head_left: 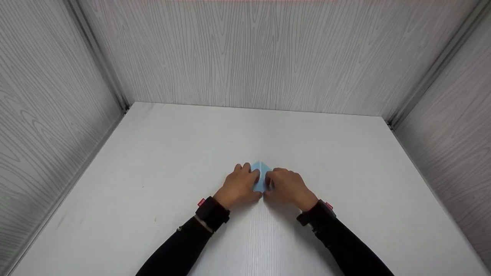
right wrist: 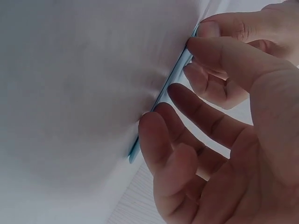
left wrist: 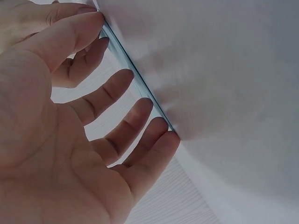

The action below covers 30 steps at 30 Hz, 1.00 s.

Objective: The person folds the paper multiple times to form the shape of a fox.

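Observation:
A small light-blue folded paper (head_left: 263, 167) lies on the white table, with a crease down its middle and a point at the far end. My left hand (head_left: 238, 186) touches its left side, fingers bent and spread, thumb at the near corner. From the other side my right hand (head_left: 287, 186) does the same, its thumb tip meeting the left thumb. Seen edge-on in the left wrist view, the blue paper (left wrist: 119, 51) is a thin strip against the table, under several fingertips. The right wrist view shows the paper (right wrist: 176, 72) flat too, partly hidden by fingers.
The white table (head_left: 184, 153) stretches around both hands. Grey wood-grain panels enclose it: a back wall (head_left: 245, 53), a left wall (head_left: 50, 96) and a right wall (head_left: 452, 115). Both wrists wear black bands (head_left: 212, 213) with red tags.

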Available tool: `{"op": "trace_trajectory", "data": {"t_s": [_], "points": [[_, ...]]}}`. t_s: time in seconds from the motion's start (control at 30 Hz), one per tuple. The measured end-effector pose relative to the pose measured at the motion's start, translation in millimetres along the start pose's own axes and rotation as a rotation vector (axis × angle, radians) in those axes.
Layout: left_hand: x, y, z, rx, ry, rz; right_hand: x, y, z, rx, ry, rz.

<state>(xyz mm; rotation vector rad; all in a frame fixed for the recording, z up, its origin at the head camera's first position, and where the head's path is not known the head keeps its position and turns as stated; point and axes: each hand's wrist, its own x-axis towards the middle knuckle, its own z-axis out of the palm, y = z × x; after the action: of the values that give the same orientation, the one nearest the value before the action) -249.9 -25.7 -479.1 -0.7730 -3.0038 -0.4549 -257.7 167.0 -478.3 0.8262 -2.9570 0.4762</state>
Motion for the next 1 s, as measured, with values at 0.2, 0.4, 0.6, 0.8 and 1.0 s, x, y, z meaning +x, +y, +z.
{"op": "trace_trajectory", "data": {"t_s": [0.2, 0.4, 0.6, 0.8, 1.0], "points": [[-1.5, 0.2, -0.6, 0.009, 0.012, 0.021, 0.4, 2, 1, 0.014, -0.017, 0.016], [-0.3, 0.4, -2.2, -0.006, -0.01, -0.004, 4.2, 7, -1, 0.056, -0.06, 0.041], [0.6, 0.4, -2.3, -0.03, -0.019, -0.017, 7.5, 20, -5, 0.121, -0.094, 0.062], [1.2, 0.4, -1.8, -0.018, -0.023, -0.021, 10.8, 32, -7, 0.144, -0.103, 0.078], [0.7, 0.8, -1.4, -0.012, -0.021, -0.009, 12.3, 38, -10, 0.171, -0.114, 0.059]]}}
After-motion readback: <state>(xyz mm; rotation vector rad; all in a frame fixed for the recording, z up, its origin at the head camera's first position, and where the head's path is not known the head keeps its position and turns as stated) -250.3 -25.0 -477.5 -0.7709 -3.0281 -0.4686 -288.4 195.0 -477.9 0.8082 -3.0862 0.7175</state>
